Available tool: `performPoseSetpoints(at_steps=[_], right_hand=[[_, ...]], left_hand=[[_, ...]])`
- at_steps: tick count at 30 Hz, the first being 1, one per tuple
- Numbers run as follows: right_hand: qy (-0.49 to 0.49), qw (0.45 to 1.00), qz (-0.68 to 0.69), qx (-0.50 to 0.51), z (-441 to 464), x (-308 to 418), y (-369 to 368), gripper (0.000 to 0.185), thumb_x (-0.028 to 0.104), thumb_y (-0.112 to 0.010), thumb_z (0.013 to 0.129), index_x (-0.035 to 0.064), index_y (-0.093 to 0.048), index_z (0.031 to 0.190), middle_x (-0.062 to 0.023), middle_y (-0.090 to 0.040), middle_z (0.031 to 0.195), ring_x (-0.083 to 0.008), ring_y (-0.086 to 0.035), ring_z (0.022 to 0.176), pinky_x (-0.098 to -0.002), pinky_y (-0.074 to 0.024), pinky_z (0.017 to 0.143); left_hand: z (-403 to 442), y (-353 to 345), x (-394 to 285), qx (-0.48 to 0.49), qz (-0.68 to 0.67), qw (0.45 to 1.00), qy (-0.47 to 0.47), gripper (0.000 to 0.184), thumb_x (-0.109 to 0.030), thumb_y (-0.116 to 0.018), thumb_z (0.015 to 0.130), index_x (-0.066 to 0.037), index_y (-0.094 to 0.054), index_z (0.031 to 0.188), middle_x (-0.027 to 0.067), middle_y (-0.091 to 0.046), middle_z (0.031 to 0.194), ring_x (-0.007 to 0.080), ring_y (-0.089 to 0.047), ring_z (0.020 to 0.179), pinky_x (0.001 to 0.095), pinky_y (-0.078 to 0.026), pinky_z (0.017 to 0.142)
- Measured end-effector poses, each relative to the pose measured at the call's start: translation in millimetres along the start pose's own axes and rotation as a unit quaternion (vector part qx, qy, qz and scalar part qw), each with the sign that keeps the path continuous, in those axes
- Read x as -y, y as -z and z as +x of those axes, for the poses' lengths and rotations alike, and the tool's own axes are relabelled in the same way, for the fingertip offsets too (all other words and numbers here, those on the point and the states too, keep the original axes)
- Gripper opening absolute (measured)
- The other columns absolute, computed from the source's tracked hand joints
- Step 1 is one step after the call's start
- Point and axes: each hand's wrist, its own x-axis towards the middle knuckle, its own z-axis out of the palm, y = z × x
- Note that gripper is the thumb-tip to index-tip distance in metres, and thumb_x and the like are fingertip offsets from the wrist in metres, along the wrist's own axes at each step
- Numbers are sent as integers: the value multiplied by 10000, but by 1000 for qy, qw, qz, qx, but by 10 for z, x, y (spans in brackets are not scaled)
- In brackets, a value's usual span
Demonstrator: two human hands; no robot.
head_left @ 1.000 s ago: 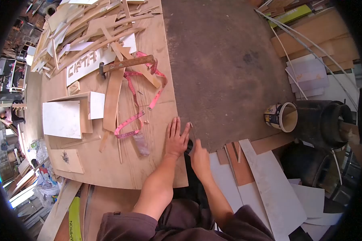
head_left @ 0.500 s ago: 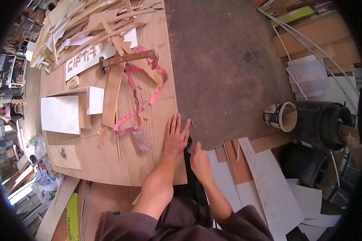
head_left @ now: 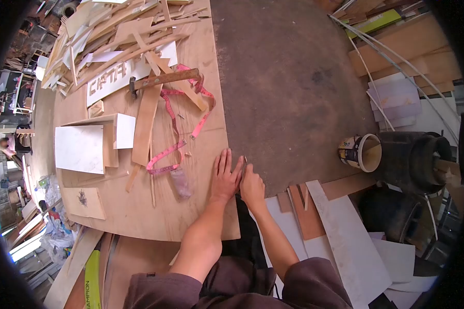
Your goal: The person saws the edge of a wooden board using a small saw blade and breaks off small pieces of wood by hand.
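My left hand (head_left: 227, 177) lies flat at the right edge of the plywood sheet (head_left: 201, 216), fingers stretched forward. Close beside it, just past that edge, my right hand (head_left: 252, 186) is closed around a thin, narrow-bladed tool (head_left: 245, 159). Only a short bit of the blade shows above the fist; whether it is a saw or a file cannot be made out. Left of my hands, a pink measuring tape (head_left: 166, 154) snakes over the plywood, near a small clear packet (head_left: 180, 184). Farther up rests a hammer (head_left: 165, 79) with a wooden handle.
Wood strips (head_left: 123, 36) are heaped at the far left, beside a white board with cut letters (head_left: 108, 82). A white-faced box (head_left: 80, 148) sits on the sheet. To the right stand a paint bucket (head_left: 370, 153) and a black cylinder (head_left: 407, 159); white panels (head_left: 345, 242) lean below.
My right hand has moved forward along the plywood edge, up beside my left fingers, so less of the blade shows. My left hand stays pressed in place.
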Motion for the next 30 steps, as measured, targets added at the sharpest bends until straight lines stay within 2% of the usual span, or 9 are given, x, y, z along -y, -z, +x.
performPoseSetpoints(at_steps=[2, 4, 10, 15, 19, 22, 25, 27, 30], right_hand=[[2, 1000, -1, -5, -121, 27, 73, 152, 144, -443, 987, 1, -458, 1035, -317, -640, 792, -508, -629, 789, -599, -487, 673], [-58, 997, 44, 23, -534, -79, 120, 146, 108, -474, 950, -20, -463, 1020, -334, -620, 779, -530, -604, 787, -614, -463, 666], [-4, 1000, 12, -1, -262, -258, 14, 152, 146, -440, 985, -2, -449, 1016, -314, -619, 735, -529, -599, 742, -627, -452, 650], [10, 1000, 3, 24, -563, -70, 261, 142, 156, -436, 997, 14, -445, 988, -310, -622, 726, -525, -604, 725, -626, -457, 643], [-2, 999, -37, 14, -603, -20, 274, 154, 189, -421, 1010, 40, -450, 988, -274, -646, 721, -481, -641, 706, -588, -494, 611], [2, 999, -37, 10, -534, 56, 318, 167, 197, -421, 1012, 42, -474, 1045, -264, -649, 717, -487, -639, 700, -593, -492, 619], [-3, 1000, -16, 4, -548, 139, 439, 208, 105, -448, 983, -4, -508, 1149, -288, -640, 733, -493, -632, 729, -581, -477, 628], [61, 998, 10, -27, -580, 85, 455, 352, 54, -477, 955, -9, -474, 1302, -282, -645, 758, -483, -631, 734, -559, -480, 637], [48, 999, -18, -5, -567, 153, 509, 458, -7, -508, 899, -3, -455, 1355, -278, -647, 776, -472, -630, 732, -542, -484, 649]], left_hand=[[44, 23, 6, -2, 0, 1000, -3, 492, -262, -484, 962, -151, -460, 1441, 256, -275, 1545, 400, -224, 1453, 509, -161, 1188], [44, 50, -32, -22, -6, 1000, 3, 514, -246, -489, 942, -130, -449, 1441, 223, -309, 1539, 355, -247, 1455, 492, -180, 1193], [103, 45, -21, -14, 49, 998, 47, 521, -214, -496, 934, -30, -446, 1418, 138, -347, 1541, 261, -286, 1446, 453, -193, 1196], [106, 108, -56, -19, 58, 997, 46, 528, -202, -505, 922, -50, -445, 1424, 117, -358, 1538, 242, -285, 1447, 457, -190, 1199], [116, 55, -25, -16, 66, 997, 41, 544, -199, -518, 910, -56, -440, 1429, 120, -359, 1538, 243, -283, 1448, 461, -191, 1197], [100, 87, -23, -18, 38, 998, 41, 544, -204, -522, 908, -45, -443, 1422, 123, -358, 1538, 245, -279, 1450, 456, -185, 1198], [100, 90, -31, -22, 33, 998, 55, 540, -212, -518, 910, -33, -447, 1414, 125, -357, 1538, 247, -277, 1451, 449, -178, 1199], [100, 46, -27, -26, 26, 997, 62, 535, -212, -516, 911, -29, -452, 1409, 127, -358, 1537, 249, -279, 1450, 446, -177, 1199], [111, 45, -15, -32, 18, 997, 65, 523, -213, -515, 911, -27, -466, 1397, 134, -363, 1533, 254, -288, 1447, 442, -181, 1199]])
